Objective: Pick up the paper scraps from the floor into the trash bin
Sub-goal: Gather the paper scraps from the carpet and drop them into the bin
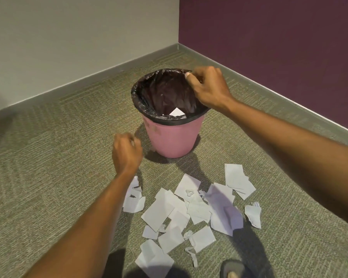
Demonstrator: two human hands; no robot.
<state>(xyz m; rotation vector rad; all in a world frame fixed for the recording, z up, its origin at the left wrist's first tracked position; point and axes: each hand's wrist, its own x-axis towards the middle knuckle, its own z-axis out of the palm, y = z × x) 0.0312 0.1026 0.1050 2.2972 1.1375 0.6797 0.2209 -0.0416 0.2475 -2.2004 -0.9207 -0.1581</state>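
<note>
**Paper scraps** (189,213): a loose spread of torn white sheets and a few crumpled bits lies on the carpeted floor (58,157). It is on the person's side of both grips, below and to the right of the left grip (127,151) and well apart from the right grip (207,87). One white scrap in the bin (176,112) lies low inside, beneath the right grip.

**Trash bin** (175,137): pink and upright, with a black liner (147,105) folded over its rim. It stands beyond the spread, just to the right of the left grip.

**Right grip:** held over the far right part of the rim, fingers curled, thumb and forefinger tips drawn together. Whether they pinch the liner, a scrap or nothing cannot be told.

**Left grip:** low beside the bin's left wall, fingers curled inward. A pale fleck shows at the knuckles, but whether a scrap is held cannot be told.

**Progress (judged):** an early stage. Only one scrap is visible in the bin, and nearly the whole spread is left to gather, including the small crumpled bits among the flat sheets.

**Surroundings:** a grey wall (68,37) and a purple wall (269,47) meet in a corner beyond the right grip. The toe of a slipper (232,269) shows at the lower edge, nearer the person than either grip.
</note>
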